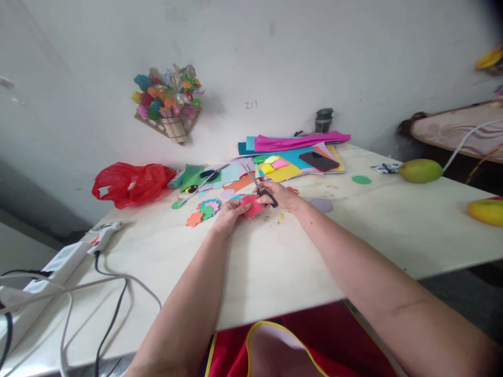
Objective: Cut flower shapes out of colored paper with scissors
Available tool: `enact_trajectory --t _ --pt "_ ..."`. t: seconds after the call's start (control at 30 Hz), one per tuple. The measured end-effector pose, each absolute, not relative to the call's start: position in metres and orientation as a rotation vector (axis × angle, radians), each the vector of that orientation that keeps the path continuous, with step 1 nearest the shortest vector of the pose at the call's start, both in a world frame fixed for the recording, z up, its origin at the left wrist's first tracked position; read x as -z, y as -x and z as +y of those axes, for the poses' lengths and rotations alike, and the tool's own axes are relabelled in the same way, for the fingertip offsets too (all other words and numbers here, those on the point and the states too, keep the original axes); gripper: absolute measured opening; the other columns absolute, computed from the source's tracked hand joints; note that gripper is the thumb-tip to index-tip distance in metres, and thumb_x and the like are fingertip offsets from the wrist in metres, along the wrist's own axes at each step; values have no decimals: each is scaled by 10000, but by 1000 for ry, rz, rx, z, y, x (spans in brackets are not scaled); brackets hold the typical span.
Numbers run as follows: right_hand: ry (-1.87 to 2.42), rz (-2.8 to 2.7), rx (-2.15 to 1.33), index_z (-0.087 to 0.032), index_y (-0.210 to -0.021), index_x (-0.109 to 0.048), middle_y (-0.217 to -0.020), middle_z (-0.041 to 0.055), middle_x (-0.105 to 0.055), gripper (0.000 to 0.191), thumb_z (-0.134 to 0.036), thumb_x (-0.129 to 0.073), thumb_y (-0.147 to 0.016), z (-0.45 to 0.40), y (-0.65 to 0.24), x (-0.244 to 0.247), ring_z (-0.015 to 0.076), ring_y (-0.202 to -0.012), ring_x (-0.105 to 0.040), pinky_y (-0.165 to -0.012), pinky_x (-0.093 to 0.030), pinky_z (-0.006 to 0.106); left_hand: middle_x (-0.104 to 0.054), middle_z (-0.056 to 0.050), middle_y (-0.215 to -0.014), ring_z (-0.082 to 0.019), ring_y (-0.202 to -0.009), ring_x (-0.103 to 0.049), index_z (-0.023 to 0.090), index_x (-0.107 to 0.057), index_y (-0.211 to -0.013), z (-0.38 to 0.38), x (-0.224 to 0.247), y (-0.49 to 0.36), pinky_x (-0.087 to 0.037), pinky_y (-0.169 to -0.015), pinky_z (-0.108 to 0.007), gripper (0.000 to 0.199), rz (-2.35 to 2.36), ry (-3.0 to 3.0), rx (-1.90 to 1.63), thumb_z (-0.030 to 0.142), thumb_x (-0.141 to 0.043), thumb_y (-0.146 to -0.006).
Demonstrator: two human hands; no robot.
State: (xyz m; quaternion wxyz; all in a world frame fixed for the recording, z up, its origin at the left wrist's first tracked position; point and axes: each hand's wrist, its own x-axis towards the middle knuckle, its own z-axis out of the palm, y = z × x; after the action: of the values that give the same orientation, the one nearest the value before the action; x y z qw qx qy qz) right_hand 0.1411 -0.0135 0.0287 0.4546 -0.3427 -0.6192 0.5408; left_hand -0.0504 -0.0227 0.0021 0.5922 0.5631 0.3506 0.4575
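Between finger and thumb, my left hand pinches a red paper piece above the pale table. My right hand holds dark-handled scissors, their slightly parted blades pointing up and away. The red piece touches the fingers of my right hand too. Flower-shaped cutouts, among them an orange flower and a green flower, lie just left of my left hand. Small coloured scraps are scattered below my right hand. A lilac disc lies to its right.
Coloured sheets with a phone lie at the back, near a second pair of scissors. A red plastic bag is at the back left. Power strips and cables cover the left edge. A green mango sits right.
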Motion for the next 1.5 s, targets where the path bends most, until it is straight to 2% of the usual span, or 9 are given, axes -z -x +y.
enact_trajectory --t 0.17,0.33,0.6,0.7,0.83,1.0,1.17,1.33,1.5 --pt "864 -1468 -1345 -173 -865 -582 -603 -74 -550 358 -193 -773 -562 -16 -141 -31 76 -480 -503 -461 -399 199 -696 -55 -644 -137 -506 -585 153 -665 -605 -22 -1 50 -466 -519 -260 313 798 -1280 -1056 358 -891 -535" --pt "855 -1422 -1349 -166 -844 -578 -581 -71 -566 323 -143 -748 -570 -17 -139 -32 81 -462 -513 -444 -398 197 -665 -25 -593 -141 -536 -595 164 -625 -582 -20 -1 50 -487 -567 -267 294 816 -1244 -1193 320 -871 -540" --pt "931 -1486 -1358 -177 -841 -564 -494 -66 -569 265 -80 -726 -655 -18 -131 -32 93 -428 -541 -355 -296 157 -677 -23 -599 -139 -534 -610 167 -634 -609 -21 -5 48 -506 -580 -273 355 816 -1171 -1309 354 -907 -482" --pt "945 -1484 -1388 -168 -878 -567 -563 -35 -631 291 -138 -768 -669 -17 -135 -31 90 -442 -565 -334 -279 150 -678 -22 -599 -142 -532 -612 166 -643 -623 -18 -4 50 -518 -573 -281 381 811 -1108 -1382 372 -921 -464" --pt "939 -1536 -1502 -156 -870 -561 -581 -13 -645 380 -313 -840 -664 -14 -143 -26 93 -452 -593 -323 -285 143 -675 -20 -599 -134 -533 -615 156 -655 -639 -15 -3 53 -526 -573 -271 387 767 -1035 -1452 364 -932 -467" --pt "899 -1687 -1531 -156 -794 -555 -613 3 -658 426 -449 -841 -674 -15 -144 -23 89 -452 -601 -312 -313 149 -691 -18 -631 -120 -561 -631 146 -665 -662 -12 -2 54 -539 -603 -252 334 745 -952 -1504 296 -925 -516" --pt "875 -1770 -1509 -163 -765 -539 -627 15 -671 445 -519 -799 -711 -20 -142 -26 71 -397 -549 -318 -316 169 -691 -23 -636 -126 -563 -642 148 -617 -612 -8 0 54 -547 -617 -264 293 780 -909 -1534 241 -891 -570" --pt "980 -1860 -1425 -159 -745 -545 -521 -3 -613 442 -542 -766 -744 -22 -141 -30 69 -367 -503 -315 -282 169 -681 -13 -631 -148 -585 -658 162 -588 -612 -7 1 55 -552 -600 -279 328 792 -920 -1551 258 -896 -555" --pt "1008 -1891 -1353 -159 -742 -542 -536 -12 -608 435 -540 -753 -759 -21 -140 -30 62 -373 -503 -321 -284 165 -667 0 -615 -130 -563 -643 161 -579 -599 -8 1 54 -542 -586 -261 340 793 -927 -1559 263 -898 -546"
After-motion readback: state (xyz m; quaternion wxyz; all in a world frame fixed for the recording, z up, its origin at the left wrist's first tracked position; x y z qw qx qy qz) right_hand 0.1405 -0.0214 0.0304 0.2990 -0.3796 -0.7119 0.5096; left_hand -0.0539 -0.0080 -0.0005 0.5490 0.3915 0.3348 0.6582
